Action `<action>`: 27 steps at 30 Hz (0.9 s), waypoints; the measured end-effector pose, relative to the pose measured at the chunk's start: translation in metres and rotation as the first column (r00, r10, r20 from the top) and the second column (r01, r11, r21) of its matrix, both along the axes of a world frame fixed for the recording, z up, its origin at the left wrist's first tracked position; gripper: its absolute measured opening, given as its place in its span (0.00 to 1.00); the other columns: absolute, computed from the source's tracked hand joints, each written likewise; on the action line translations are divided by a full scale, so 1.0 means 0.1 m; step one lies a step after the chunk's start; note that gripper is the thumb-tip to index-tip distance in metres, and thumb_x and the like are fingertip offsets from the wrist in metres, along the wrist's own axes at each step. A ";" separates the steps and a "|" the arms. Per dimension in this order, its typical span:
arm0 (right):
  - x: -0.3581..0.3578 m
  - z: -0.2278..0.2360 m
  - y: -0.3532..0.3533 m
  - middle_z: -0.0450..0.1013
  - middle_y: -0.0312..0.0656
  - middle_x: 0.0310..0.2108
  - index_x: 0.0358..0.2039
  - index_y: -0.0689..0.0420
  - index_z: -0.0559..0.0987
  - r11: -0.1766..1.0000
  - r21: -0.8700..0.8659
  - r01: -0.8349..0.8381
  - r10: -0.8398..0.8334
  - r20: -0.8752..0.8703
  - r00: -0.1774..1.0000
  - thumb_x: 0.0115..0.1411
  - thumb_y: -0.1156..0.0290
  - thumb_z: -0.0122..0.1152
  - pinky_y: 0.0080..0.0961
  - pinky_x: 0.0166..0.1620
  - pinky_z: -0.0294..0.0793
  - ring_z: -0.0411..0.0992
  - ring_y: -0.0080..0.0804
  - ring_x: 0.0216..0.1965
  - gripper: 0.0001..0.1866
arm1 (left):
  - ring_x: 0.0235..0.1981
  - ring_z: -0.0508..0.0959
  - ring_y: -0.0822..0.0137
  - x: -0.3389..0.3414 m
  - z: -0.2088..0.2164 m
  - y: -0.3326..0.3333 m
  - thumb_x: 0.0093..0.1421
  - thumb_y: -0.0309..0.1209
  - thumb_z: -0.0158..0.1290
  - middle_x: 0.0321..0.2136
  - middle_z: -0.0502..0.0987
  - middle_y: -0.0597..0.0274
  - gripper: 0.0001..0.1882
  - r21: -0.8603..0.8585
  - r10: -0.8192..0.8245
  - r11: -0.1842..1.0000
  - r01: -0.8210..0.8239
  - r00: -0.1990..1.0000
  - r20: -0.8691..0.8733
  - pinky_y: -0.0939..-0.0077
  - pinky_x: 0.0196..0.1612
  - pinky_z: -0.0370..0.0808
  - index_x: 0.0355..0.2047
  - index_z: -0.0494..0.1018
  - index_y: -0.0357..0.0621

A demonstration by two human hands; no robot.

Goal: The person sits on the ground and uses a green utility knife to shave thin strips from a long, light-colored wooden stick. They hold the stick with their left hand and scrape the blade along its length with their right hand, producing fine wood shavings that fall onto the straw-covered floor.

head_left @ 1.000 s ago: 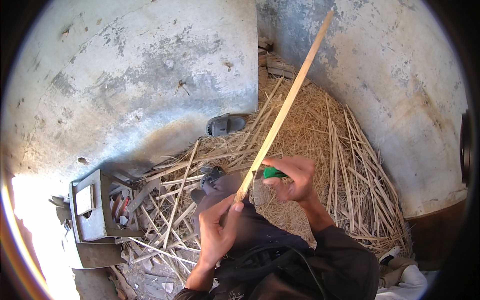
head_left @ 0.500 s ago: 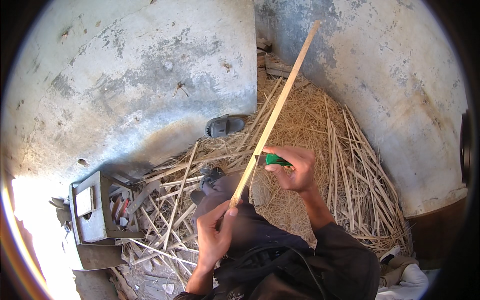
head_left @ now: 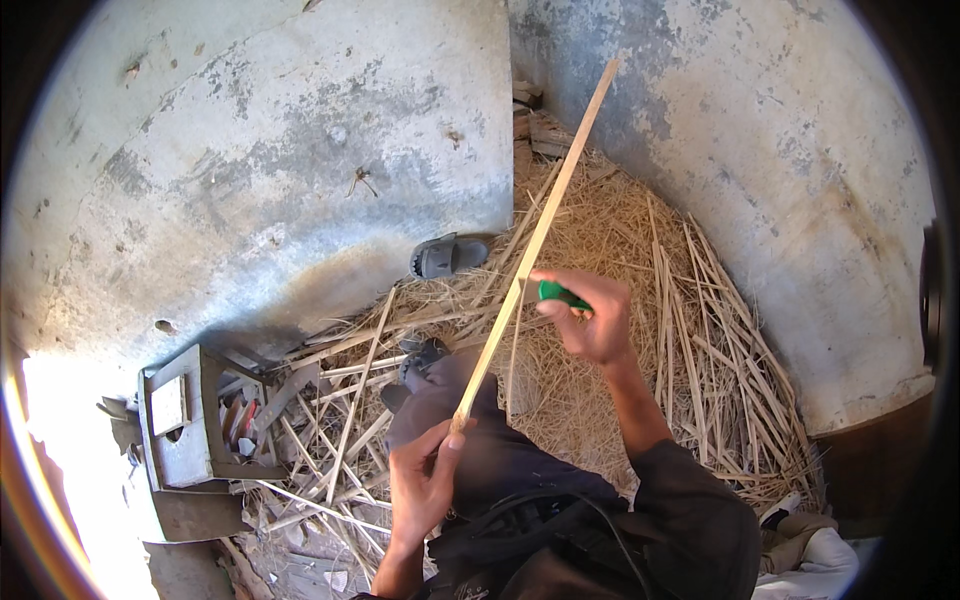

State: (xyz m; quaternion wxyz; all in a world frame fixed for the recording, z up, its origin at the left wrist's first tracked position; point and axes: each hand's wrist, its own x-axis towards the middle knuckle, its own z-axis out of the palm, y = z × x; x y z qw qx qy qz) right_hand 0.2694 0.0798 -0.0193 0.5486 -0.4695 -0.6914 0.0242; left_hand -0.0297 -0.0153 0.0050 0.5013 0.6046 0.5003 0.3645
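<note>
A long, pale, flat strip that looks like split bamboo (head_left: 545, 222) slants up and away toward the corner. Its near end is pinched between the thumb and fingers of my left hand (head_left: 424, 475). My right hand (head_left: 600, 318) is closed around the green handle of a small knife (head_left: 562, 294), held against the right edge of the strip about midway along. The knife's blade is blurred and hard to make out. Below the knife, a thin shaving (head_left: 514, 350) hangs down beside the strip.
Straw-like shavings (head_left: 600, 225) cover the floor, with bundled strips (head_left: 745, 370) at the right. A grey slipper (head_left: 448, 256) lies by the wall. At the left, a grey wooden box (head_left: 200, 420) stands beside scattered strips (head_left: 350, 415). Worn walls (head_left: 350, 100) meet ahead.
My right hand and the knife have moved slightly up along the strip, and the shaving hangs longer. My left hand and the strip have shifted a little down and left.
</note>
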 end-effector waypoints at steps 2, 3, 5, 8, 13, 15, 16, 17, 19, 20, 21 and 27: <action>0.06 0.03 0.06 0.88 0.46 0.33 0.46 0.59 0.91 0.999 0.024 0.022 -0.021 -0.028 0.999 0.67 0.57 0.74 0.25 0.28 0.82 0.85 0.28 0.28 0.18 | 0.25 0.65 0.82 -0.05 -0.02 -0.04 0.78 0.40 0.56 0.22 0.70 0.75 0.20 -0.029 0.000 1.000 0.000 1.000 -0.001 0.81 0.29 0.59 0.52 0.86 0.34; 0.09 0.05 0.10 0.88 0.46 0.34 0.46 0.59 0.91 0.999 0.037 0.033 -0.032 -0.042 0.999 0.67 0.56 0.73 0.25 0.28 0.81 0.85 0.28 0.27 0.19 | 0.25 0.66 0.82 -0.07 -0.03 -0.06 0.77 0.40 0.56 0.22 0.70 0.75 0.20 -0.049 0.000 0.999 -0.001 1.000 -0.008 0.81 0.29 0.59 0.52 0.86 0.34; 0.12 0.07 0.15 0.88 0.45 0.33 0.47 0.59 0.91 0.998 0.042 0.035 -0.034 -0.037 0.999 0.68 0.56 0.73 0.25 0.27 0.81 0.85 0.28 0.27 0.19 | 0.25 0.67 0.82 -0.10 -0.03 -0.10 0.77 0.41 0.57 0.22 0.71 0.74 0.20 -0.075 0.006 0.997 -0.007 1.000 -0.017 0.81 0.29 0.61 0.51 0.86 0.34; 0.11 0.09 0.18 0.87 0.43 0.32 0.47 0.60 0.91 0.999 0.042 0.032 -0.032 -0.004 0.999 0.69 0.55 0.72 0.24 0.25 0.78 0.83 0.26 0.26 0.20 | 0.25 0.68 0.81 -0.14 -0.04 -0.15 0.77 0.42 0.57 0.22 0.72 0.73 0.21 -0.073 0.020 0.997 -0.022 0.999 -0.026 0.80 0.29 0.62 0.51 0.86 0.34; 0.36 -0.03 0.43 0.84 0.41 0.26 0.45 0.63 0.90 0.997 0.054 0.058 -0.055 -0.054 0.997 0.71 0.47 0.67 0.21 0.22 0.68 0.75 0.21 0.20 0.27 | 0.26 0.69 0.81 -0.24 -0.11 -0.24 0.77 0.44 0.56 0.22 0.73 0.71 0.22 -0.067 0.016 0.998 -0.021 0.998 -0.066 0.80 0.29 0.63 0.51 0.86 0.34; 0.42 0.03 0.51 0.83 0.40 0.24 0.45 0.64 0.90 0.993 0.069 0.095 -0.092 -0.047 0.995 0.72 0.46 0.67 0.22 0.22 0.67 0.74 0.21 0.20 0.28 | 0.25 0.69 0.81 -0.26 -0.10 -0.29 0.77 0.44 0.56 0.22 0.73 0.72 0.22 -0.076 0.026 0.997 -0.030 0.998 -0.048 0.79 0.29 0.63 0.51 0.86 0.34; 0.44 0.06 0.54 0.83 0.39 0.23 0.45 0.65 0.90 0.991 0.075 0.114 -0.111 -0.045 0.993 0.72 0.46 0.66 0.23 0.22 0.66 0.74 0.21 0.19 0.29 | 0.25 0.69 0.81 -0.27 -0.10 -0.31 0.77 0.43 0.56 0.22 0.72 0.72 0.22 -0.082 0.031 0.996 -0.035 0.999 -0.041 0.79 0.29 0.63 0.51 0.86 0.34; 0.49 0.06 0.58 0.82 0.39 0.23 0.45 0.65 0.90 0.993 0.000 0.117 -0.117 -0.058 0.991 0.71 0.45 0.68 0.24 0.23 0.65 0.73 0.22 0.19 0.29 | 0.24 0.68 0.81 -0.28 -0.11 -0.32 0.77 0.43 0.55 0.21 0.72 0.73 0.23 -0.084 0.026 0.996 -0.030 0.999 -0.040 0.79 0.28 0.62 0.51 0.86 0.33; 0.58 0.11 0.69 0.81 0.38 0.22 0.45 0.65 0.90 0.992 0.001 0.127 -0.126 -0.100 0.987 0.70 0.45 0.68 0.24 0.23 0.64 0.72 0.22 0.20 0.30 | 0.23 0.66 0.82 -0.32 -0.11 -0.33 0.78 0.44 0.55 0.20 0.70 0.74 0.23 -0.086 0.014 0.996 -0.017 0.999 -0.037 0.80 0.27 0.59 0.51 0.86 0.33; 0.62 0.13 0.74 0.81 0.38 0.22 0.45 0.65 0.90 0.991 0.001 0.132 -0.131 -0.121 0.984 0.70 0.45 0.69 0.24 0.24 0.64 0.72 0.22 0.20 0.30 | 0.22 0.65 0.83 -0.34 -0.12 -0.35 0.78 0.44 0.55 0.20 0.69 0.75 0.23 -0.113 0.017 0.993 -0.020 0.999 -0.028 0.80 0.27 0.58 0.51 0.85 0.32; 0.62 0.15 0.81 0.80 0.37 0.22 0.46 0.64 0.91 0.991 0.000 0.137 -0.135 -0.156 0.978 0.70 0.44 0.69 0.25 0.25 0.64 0.72 0.21 0.21 0.29 | 0.22 0.64 0.84 -0.36 -0.13 -0.39 0.78 0.44 0.55 0.20 0.68 0.76 0.24 -0.136 0.024 0.990 -0.026 1.000 -0.019 0.81 0.26 0.56 0.51 0.85 0.32; 0.71 0.30 1.08 0.85 0.41 0.29 0.49 0.62 0.91 0.968 -0.202 0.149 -0.180 -0.146 0.973 0.70 0.48 0.70 0.25 0.29 0.68 0.76 0.22 0.27 0.26 | 0.20 0.61 0.86 -0.44 -0.22 -0.46 0.79 0.44 0.54 0.18 0.66 0.79 0.24 -0.155 0.041 0.987 -0.035 0.999 0.034 0.81 0.24 0.52 0.52 0.84 0.31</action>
